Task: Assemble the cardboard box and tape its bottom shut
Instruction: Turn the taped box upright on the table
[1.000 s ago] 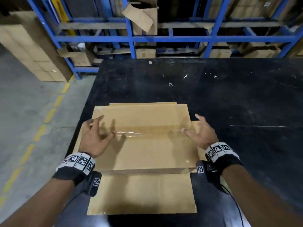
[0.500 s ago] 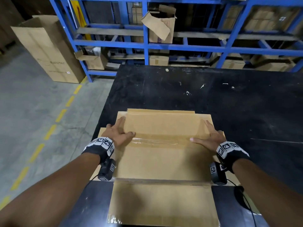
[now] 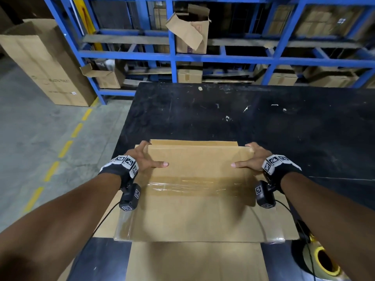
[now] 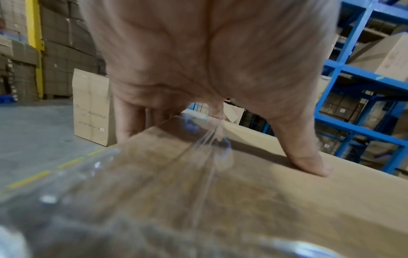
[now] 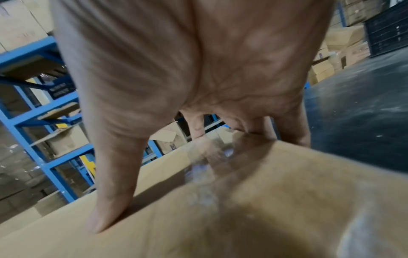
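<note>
The brown cardboard box [image 3: 198, 209] lies bottom up on the black table [image 3: 223, 110]. A strip of clear tape [image 3: 194, 185] runs across its seam. My left hand [image 3: 152, 157] grips the far left corner, thumb [image 4: 309, 162] flat on top and fingers [image 4: 130, 122] curled down over the side. At the far right corner my right hand [image 3: 247, 157] grips the same way, with its thumb [image 5: 110, 200] on top and its fingers [image 5: 293, 132] over the edge. A loose flap [image 3: 194, 262] hangs toward me at the near side.
A yellow tape roll [image 3: 324, 262] sits at the table's near right. Blue shelving [image 3: 172, 57] with cartons stands behind the table. A tall carton [image 3: 46, 63] stands on the floor at left, beyond the table's left edge.
Both hands have slid from the ends of the tape seam out to the box's far corners and taken hold there. The box sits nearer to me in view.
</note>
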Available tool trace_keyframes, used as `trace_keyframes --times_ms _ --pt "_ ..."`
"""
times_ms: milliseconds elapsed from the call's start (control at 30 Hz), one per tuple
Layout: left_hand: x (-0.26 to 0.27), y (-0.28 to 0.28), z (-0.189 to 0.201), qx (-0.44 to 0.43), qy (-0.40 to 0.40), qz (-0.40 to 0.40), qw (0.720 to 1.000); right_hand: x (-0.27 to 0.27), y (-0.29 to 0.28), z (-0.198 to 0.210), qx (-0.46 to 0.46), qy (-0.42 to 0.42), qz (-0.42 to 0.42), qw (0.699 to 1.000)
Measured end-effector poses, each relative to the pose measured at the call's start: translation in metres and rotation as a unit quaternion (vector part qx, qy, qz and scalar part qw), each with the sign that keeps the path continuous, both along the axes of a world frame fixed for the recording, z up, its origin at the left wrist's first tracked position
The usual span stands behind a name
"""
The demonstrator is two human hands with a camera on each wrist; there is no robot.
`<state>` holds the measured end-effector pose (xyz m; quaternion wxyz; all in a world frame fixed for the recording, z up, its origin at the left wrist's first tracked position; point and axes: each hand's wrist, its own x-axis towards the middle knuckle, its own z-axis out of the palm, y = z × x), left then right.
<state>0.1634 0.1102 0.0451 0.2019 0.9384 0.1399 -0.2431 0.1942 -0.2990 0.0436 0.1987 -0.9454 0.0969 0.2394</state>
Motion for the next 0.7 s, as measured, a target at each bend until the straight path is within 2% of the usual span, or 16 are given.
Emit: trace_keyframes --times_ms 100,200,367,433,600,667,700 --pt "-0.001 0.002 0.027 -0.009 -0.057 0.004 0.998 -0.004 0.002 0.023 0.031 -0.075 -0.031 0.996" --pt "0.001 0.002 0.07 -0.046 -0.148 0.028 0.988 -0.005 0.006 0.063 0.075 -0.163 -0.063 0.982" --pt "-0.007 0.006 0.133 -0.088 -0.309 0.042 0.946 -0.017 0.016 0.138 0.12 -0.308 -0.077 0.941" --pt "-0.017 0.005 0.151 -0.096 -0.363 0.048 0.926 -0.024 0.018 0.155 0.136 -0.352 -0.082 0.922" --pt "-0.04 0.01 0.166 -0.141 -0.47 0.031 0.871 -0.046 0.018 0.166 0.183 -0.464 -0.077 0.864" --pt "-0.048 0.012 0.157 -0.151 -0.482 0.026 0.863 -0.055 0.017 0.155 0.185 -0.489 -0.077 0.849" --pt "-0.053 0.014 0.148 -0.152 -0.473 0.023 0.868 -0.06 0.018 0.146 0.183 -0.486 -0.079 0.851"
